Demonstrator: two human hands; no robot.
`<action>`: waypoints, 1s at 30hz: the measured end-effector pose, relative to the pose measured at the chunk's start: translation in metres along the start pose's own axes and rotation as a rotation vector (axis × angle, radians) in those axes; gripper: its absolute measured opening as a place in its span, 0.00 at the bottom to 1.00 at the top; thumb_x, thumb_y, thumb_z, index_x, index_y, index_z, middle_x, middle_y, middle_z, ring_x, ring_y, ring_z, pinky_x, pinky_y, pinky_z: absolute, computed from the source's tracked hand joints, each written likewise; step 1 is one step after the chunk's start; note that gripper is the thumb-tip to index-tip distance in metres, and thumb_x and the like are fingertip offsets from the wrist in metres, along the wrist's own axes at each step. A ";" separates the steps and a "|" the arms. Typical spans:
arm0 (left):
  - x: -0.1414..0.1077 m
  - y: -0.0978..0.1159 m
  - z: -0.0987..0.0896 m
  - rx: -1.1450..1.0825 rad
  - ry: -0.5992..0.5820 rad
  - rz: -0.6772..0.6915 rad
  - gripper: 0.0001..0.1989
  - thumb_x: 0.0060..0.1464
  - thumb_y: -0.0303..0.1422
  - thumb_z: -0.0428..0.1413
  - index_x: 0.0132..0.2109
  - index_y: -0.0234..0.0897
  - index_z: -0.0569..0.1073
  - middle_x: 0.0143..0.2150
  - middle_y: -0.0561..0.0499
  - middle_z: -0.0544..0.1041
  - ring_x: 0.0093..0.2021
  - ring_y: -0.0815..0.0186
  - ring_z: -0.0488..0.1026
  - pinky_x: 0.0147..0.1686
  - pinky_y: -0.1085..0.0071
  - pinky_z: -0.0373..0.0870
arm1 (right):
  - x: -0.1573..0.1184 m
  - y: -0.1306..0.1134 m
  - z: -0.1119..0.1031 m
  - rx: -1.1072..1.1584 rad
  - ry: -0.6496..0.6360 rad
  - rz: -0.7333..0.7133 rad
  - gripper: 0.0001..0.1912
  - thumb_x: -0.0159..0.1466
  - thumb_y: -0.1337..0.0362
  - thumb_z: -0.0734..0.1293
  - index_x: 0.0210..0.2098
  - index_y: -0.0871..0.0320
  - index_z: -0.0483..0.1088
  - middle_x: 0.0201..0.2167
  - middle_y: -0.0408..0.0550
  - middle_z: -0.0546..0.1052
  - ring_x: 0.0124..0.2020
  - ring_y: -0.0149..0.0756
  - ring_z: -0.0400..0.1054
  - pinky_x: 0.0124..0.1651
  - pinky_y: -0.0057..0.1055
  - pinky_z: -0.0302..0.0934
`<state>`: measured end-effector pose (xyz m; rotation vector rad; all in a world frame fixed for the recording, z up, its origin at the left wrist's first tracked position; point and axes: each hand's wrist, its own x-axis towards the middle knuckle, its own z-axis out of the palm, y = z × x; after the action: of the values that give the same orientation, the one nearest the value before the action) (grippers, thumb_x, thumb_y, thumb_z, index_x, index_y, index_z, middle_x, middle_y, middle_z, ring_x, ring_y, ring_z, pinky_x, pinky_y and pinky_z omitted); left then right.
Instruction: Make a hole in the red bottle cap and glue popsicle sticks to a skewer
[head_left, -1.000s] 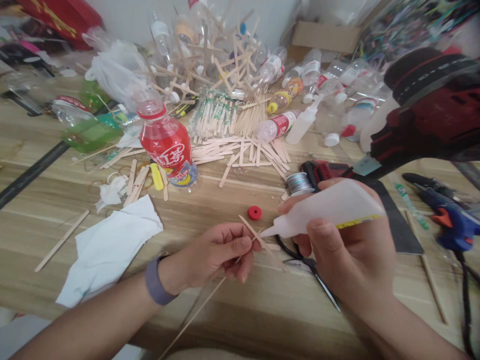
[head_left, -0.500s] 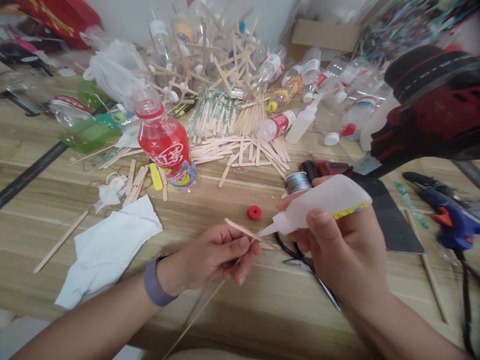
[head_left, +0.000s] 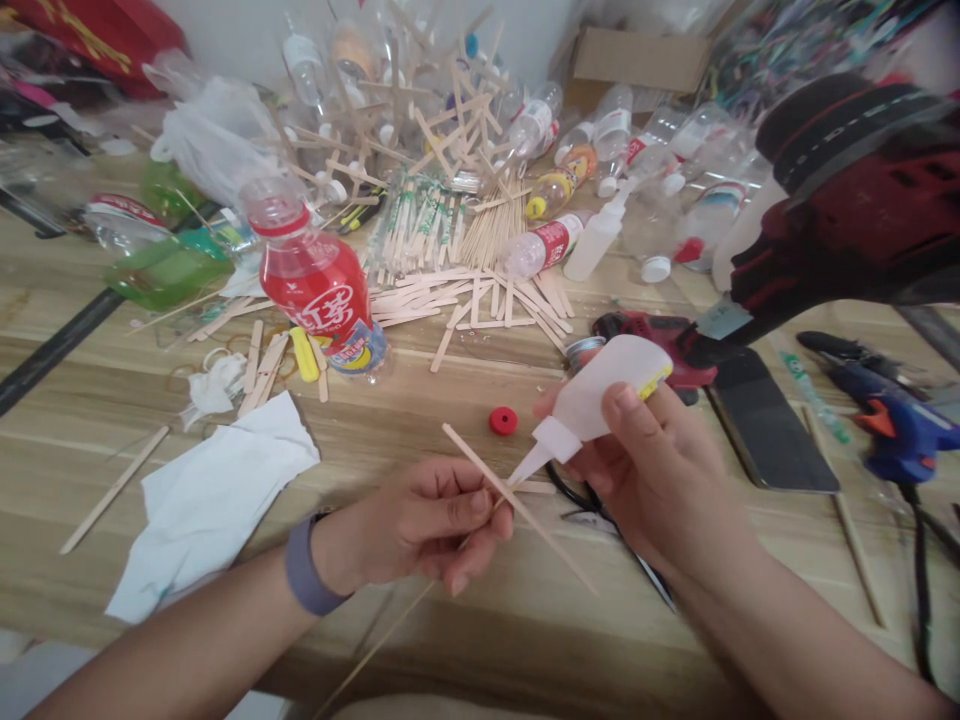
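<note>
My left hand point(head_left: 446, 515), with a grey band at the wrist, pinches a thin wooden skewer point(head_left: 382, 640) together with a flat wooden stick point(head_left: 551, 540) that crosses it at the fingertips. Wrapped round a white squeeze bottle point(head_left: 611, 390) with a yellow label is my right hand point(head_left: 652, 460). The bottle tilts down to the left, and its narrow tip meets the crossing of the wood. Another pale stick end shows just right of the tip. A red cap point(head_left: 502, 420) lies on the table beyond my hands.
A red drink bottle point(head_left: 319, 280) stands left of centre, near white paper point(head_left: 217, 500). Wooden sticks point(head_left: 420, 300) and plastic bottles pile up behind. On the right are a red power tool point(head_left: 840, 210), a phone point(head_left: 772, 420), a blue glue gun point(head_left: 900, 420) and partly hidden scissors.
The flat stick has turned, and its long end now points down to the right. The squeeze bottle is tilted more steeply, with its tip still at the crossing. The view has shifted slightly.
</note>
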<state>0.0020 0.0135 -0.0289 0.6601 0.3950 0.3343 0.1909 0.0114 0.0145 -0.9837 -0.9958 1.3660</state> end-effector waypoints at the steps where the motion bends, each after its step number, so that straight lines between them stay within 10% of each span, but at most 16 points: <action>1: 0.000 0.000 0.000 -0.005 -0.003 -0.003 0.16 0.55 0.46 0.58 0.33 0.36 0.70 0.15 0.59 0.66 0.14 0.74 0.56 0.15 0.76 0.45 | 0.000 0.000 0.000 0.011 -0.002 0.008 0.13 0.64 0.52 0.67 0.33 0.55 0.65 0.28 0.44 0.75 0.17 0.26 0.57 0.18 0.25 0.53; 30: 0.000 -0.001 -0.002 -0.080 -0.025 0.018 0.14 0.54 0.43 0.60 0.32 0.35 0.70 0.14 0.59 0.65 0.14 0.76 0.55 0.17 0.78 0.51 | 0.000 -0.002 0.000 0.024 -0.012 -0.014 0.16 0.60 0.50 0.69 0.37 0.52 0.63 0.27 0.44 0.76 0.16 0.27 0.57 0.13 0.24 0.48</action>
<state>0.0010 0.0140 -0.0309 0.5893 0.3504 0.3568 0.1916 0.0117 0.0164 -0.9496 -0.9910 1.3704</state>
